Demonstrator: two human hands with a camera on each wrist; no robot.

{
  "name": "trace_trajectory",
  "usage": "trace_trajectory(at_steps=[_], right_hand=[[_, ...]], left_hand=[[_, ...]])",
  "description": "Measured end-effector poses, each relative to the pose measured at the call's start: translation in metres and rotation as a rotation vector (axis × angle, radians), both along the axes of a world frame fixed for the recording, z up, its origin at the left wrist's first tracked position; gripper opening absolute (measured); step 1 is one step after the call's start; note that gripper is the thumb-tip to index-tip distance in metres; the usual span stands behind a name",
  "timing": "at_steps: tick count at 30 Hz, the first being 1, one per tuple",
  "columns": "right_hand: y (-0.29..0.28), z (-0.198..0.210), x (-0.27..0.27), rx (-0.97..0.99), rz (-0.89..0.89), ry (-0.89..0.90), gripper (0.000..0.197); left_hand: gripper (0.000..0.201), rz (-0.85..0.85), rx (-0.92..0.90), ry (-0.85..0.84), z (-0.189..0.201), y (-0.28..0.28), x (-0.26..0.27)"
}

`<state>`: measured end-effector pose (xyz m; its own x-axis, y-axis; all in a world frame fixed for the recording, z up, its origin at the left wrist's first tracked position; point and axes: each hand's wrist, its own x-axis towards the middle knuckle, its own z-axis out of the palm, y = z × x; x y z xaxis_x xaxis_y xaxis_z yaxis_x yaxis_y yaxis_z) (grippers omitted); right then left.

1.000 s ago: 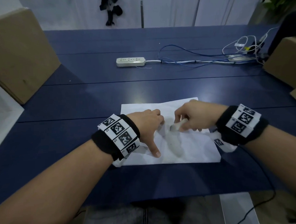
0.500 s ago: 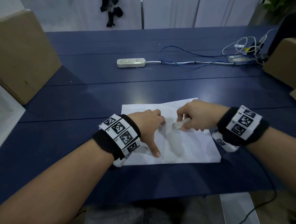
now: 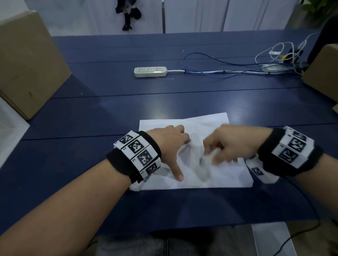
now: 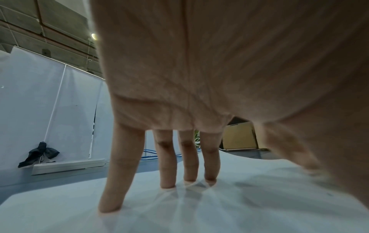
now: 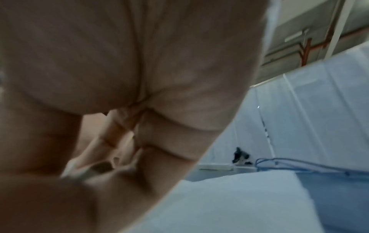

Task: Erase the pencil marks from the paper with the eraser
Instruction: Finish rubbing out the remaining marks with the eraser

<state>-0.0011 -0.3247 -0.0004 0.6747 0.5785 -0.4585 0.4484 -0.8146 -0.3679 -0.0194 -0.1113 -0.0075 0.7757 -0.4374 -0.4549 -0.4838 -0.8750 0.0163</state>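
A white sheet of paper (image 3: 226, 174) lies on the blue table (image 3: 107, 110), with grey smudged pencil marks (image 3: 201, 170) down its middle. My left hand (image 3: 169, 143) presses the paper's left part with straight spread fingers (image 4: 165, 165), thumb pointing toward me. My right hand (image 3: 228, 147) is blurred; its curled fingers pinch a small white eraser (image 3: 211, 155) whose tip touches the paper at the marks. In the right wrist view the eraser (image 5: 79, 170) shows pale between the fingertips. The paper (image 4: 249, 205) wrinkles under the left fingers.
A white power strip (image 3: 150, 72) and blue and white cables (image 3: 233, 69) lie across the far half of the table. Cardboard boxes stand at the left (image 3: 22, 65) and right (image 3: 327, 72) edges. A black cable (image 3: 302, 230) hangs off the near right edge.
My right hand with the eraser has moved down the paper toward me and is now blurred with motion. The left hand stays pressed in place.
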Motion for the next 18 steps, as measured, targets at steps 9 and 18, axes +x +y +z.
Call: trace_trajectory(at_steps=[9,18], right_hand=[[0.004,0.000,0.020,-0.012,-0.134,-0.218,0.012],[0.003,0.000,0.009,-0.072,-0.018,-0.077,0.015]], left_hand=[[0.116,-0.002,-0.013,0.007,-0.002,0.000,0.001],[0.089,0.014,-0.007,-0.053,-0.006,-0.006,0.003]])
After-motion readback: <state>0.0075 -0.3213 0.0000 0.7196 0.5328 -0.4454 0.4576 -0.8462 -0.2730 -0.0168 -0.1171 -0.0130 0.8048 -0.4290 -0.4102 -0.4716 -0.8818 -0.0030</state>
